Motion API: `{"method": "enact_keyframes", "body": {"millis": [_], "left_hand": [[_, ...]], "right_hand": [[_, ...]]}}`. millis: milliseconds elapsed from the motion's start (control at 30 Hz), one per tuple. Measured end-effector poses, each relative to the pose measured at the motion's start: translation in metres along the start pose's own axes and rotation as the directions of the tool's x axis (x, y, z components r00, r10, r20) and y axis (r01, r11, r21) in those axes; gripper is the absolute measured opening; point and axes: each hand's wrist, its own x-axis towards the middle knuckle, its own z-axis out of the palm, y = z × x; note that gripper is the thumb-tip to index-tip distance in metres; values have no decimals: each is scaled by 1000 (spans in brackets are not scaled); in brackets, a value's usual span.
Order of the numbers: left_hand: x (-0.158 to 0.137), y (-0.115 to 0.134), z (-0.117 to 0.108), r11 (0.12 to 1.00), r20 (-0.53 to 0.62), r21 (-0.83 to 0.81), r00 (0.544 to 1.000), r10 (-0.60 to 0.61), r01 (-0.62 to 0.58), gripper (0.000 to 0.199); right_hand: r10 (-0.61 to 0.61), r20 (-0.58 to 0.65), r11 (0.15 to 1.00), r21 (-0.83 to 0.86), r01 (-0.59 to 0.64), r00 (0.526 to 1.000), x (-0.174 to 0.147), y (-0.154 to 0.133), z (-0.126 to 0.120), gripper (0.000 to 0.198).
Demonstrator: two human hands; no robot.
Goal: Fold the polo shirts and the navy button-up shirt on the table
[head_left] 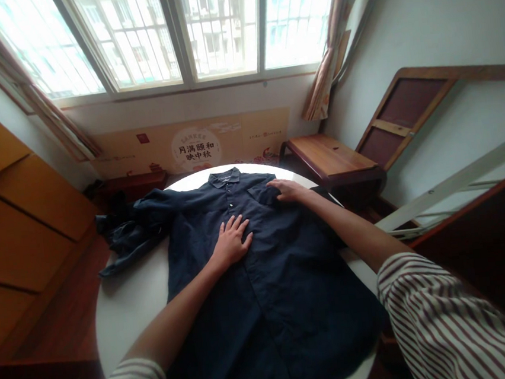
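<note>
A dark navy button-up shirt lies front side up, its collar at the far end and its hem towards me. My left hand rests flat on the chest beside the button line, fingers spread. Near the right-hand shoulder, my right hand has its fingers closed on the shirt's fabric, which bunches beside them. One crumpled sleeve reaches out over the left edge. The other sleeve is largely hidden behind my right forearm. Under the shirt is a round white table.
Wooden cabinets stand at the left. A low wooden stool or bench is beyond the table at the right, near a leaning wooden frame. A printed banner lies along the wall beneath the barred window.
</note>
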Motion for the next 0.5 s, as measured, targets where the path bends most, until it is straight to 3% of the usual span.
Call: {"method": "enact_keyframes", "body": {"millis": [100,233,433,500], "left_hand": [[0,0,-1,1000,7,-4,1000,-2,2,54],[0,1,-2,1000,19,-13,1000,-8,8,53],[0,2,-1,1000,13,-1,1000,-11,11,53],[0,2,-1,1000,14,-1,1000,-10,11,53]], "right_hand": [[155,-102,987,68,-148,983,11,-3,5,45],[406,-254,907,228,-354,878,19,4,5,34],[584,-237,767,476,-431,776,22,18,6,32],[645,-249,715,530,-456,722,22,21,6,32]]}}
